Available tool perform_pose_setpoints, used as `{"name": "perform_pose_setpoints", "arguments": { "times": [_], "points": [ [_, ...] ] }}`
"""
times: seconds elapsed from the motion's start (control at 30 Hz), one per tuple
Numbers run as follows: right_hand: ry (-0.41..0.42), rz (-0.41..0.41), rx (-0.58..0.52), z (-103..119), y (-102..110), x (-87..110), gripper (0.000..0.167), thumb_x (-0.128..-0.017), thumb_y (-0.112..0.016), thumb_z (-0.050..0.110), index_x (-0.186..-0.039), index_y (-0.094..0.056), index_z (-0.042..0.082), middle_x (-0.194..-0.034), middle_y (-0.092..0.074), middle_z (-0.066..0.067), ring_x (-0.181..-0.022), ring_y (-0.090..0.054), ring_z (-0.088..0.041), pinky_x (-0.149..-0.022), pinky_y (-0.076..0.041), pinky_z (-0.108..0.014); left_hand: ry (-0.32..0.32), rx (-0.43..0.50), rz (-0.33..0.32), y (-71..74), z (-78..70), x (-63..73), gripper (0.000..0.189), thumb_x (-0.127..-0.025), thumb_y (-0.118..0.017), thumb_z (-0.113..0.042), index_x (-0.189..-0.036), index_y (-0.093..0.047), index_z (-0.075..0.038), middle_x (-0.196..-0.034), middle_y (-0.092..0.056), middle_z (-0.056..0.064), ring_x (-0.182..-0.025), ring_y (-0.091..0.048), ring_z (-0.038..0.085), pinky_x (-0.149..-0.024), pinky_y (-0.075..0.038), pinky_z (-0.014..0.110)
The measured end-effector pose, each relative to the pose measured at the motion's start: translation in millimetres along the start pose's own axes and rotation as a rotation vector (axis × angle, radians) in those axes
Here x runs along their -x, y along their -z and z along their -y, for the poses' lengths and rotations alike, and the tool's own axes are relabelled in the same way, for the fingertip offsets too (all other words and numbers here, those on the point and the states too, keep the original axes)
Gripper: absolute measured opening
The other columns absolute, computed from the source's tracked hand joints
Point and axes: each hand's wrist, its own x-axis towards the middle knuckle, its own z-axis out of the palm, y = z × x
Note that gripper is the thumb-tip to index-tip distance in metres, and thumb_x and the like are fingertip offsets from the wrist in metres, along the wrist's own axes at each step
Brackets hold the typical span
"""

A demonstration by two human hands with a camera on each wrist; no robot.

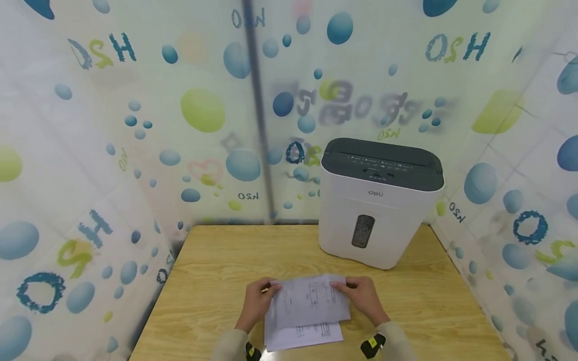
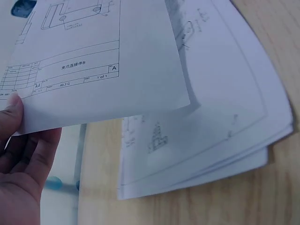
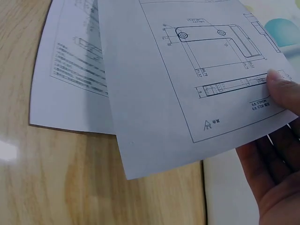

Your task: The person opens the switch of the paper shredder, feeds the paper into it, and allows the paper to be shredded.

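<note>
Drawing sheet (image 1: 300, 303) pinched b/w L hand (image 1: 256, 303) & R hand (image 1: 365, 297) – raised over paper stack (image 1: 307, 340).
Grip only nr. top corners – uneven tug may tear it, loose pinch may drop it.

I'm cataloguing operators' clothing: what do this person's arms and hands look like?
The left sleeve and right sleeve are pale cream. Each wrist area carries a black device with a small yellow patch. The left hand and right hand are ungloved.
</note>
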Motion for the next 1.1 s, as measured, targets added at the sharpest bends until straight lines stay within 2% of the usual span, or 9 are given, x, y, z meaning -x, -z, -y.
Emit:
{"name": "perform_pose_setpoints", "arguments": {
  "times": [0.17, 0.3, 0.37, 0.5, 0.67, 0.93, 1.07, 1.1],
  "points": [
    [0.003, -0.004, 0.007, 11, 11, -1.2, 0.015, -0.084, -0.084, 0.034, -0.083, -0.082, 0.019, -0.075, -0.073, 0.005, -0.065, -0.051, -0.007, -0.059, -0.04, -0.02, -0.056, 0.042, 0.007, -0.7, -9.2, -9.7, 0.005, -0.093, -0.076, -0.018, -0.089, -0.078, -0.015, -0.092, -0.077, 0.003, -0.089, -0.073, 0.011, -0.076, -0.06, 0.023],
    [0.012, -0.004, 0.003, 18, 22, -3.6, 0.02, -0.086, -0.083, 0.037, -0.081, -0.08, 0.018, -0.074, -0.071, 0.005, -0.063, -0.05, -0.007, -0.056, -0.036, -0.02, -0.1, 0.059, 0.022, -0.1, -19.7, -19.1, 0.006, -0.095, -0.074, -0.017, -0.091, -0.078, -0.016, -0.093, -0.077, 0.003, -0.09, -0.073, 0.013, -0.077, -0.061, 0.024],
    [0.043, -0.009, 0.017, 22, 27, -5.5, 0.021, -0.087, -0.082, 0.037, -0.083, -0.081, 0.016, -0.075, -0.073, 0.004, -0.062, -0.05, -0.006, -0.055, -0.036, -0.02, -0.111, 0.059, 0.024, 0.7, -25.6, -24.0, 0.006, -0.095, -0.074, -0.019, -0.092, -0.078, -0.018, -0.093, -0.077, 0.001, -0.091, -0.074, 0.013, -0.078, -0.061, 0.025],
    [0.088, -0.014, 0.052, 30, 36, -8.9, 0.021, -0.088, -0.081, 0.038, -0.09, -0.083, 0.017, -0.082, -0.078, 0.002, -0.064, -0.055, -0.007, -0.059, -0.042, -0.021, -0.126, 0.071, 0.032, 1.7, -34.9, -34.2, 0.005, -0.095, -0.074, -0.021, -0.092, -0.078, -0.023, -0.093, -0.077, -0.002, -0.093, -0.074, 0.014, -0.081, -0.06, 0.025],
    [0.113, 0.005, 0.027, 39, 49, -11.4, 0.021, -0.09, -0.078, 0.039, -0.099, -0.083, 0.02, -0.093, -0.08, 0.0, -0.071, -0.062, -0.009, -0.067, -0.049, -0.021, -0.161, 0.062, 0.044, 2.2, -46.9, -46.7, 0.006, -0.096, -0.074, -0.023, -0.093, -0.078, -0.025, -0.094, -0.077, -0.004, -0.093, -0.073, 0.013, -0.082, -0.06, 0.026],
    [0.218, -0.035, 0.001, 53, 68, -20.4, 0.021, -0.093, -0.077, 0.032, -0.098, -0.083, 0.013, -0.092, -0.08, -0.008, -0.06, -0.052, -0.008, -0.05, -0.033, -0.021, -0.249, 0.04, 0.034, 1.7, -70.2, -71.4, 0.007, -0.096, -0.074, -0.022, -0.093, -0.079, -0.019, -0.093, -0.078, 0.0, -0.088, -0.073, 0.012, -0.077, -0.06, 0.026],
    [0.248, -0.049, 0.021, 61, 78, -25.5, 0.022, -0.094, -0.076, 0.032, -0.1, -0.082, 0.012, -0.093, -0.08, -0.008, -0.061, -0.055, -0.008, -0.05, -0.036, -0.021, -0.279, 0.027, 0.014, 1.5, -82.7, -82.4, 0.005, -0.094, -0.075, -0.017, -0.093, -0.08, -0.015, -0.092, -0.078, 0.002, -0.084, -0.072, 0.011, -0.077, -0.06, 0.026],
    [0.256, -0.049, 0.021, 63, 80, -26.5, 0.021, -0.094, -0.076, 0.032, -0.1, -0.082, 0.013, -0.093, -0.08, -0.008, -0.062, -0.058, -0.009, -0.05, -0.04, -0.022, -0.285, 0.025, 0.01, 1.7, -86.7, -84.9, 0.005, -0.094, -0.075, -0.017, -0.092, -0.08, -0.015, -0.091, -0.078, 0.002, -0.083, -0.072, 0.012, -0.077, -0.06, 0.026]
  ]
}}
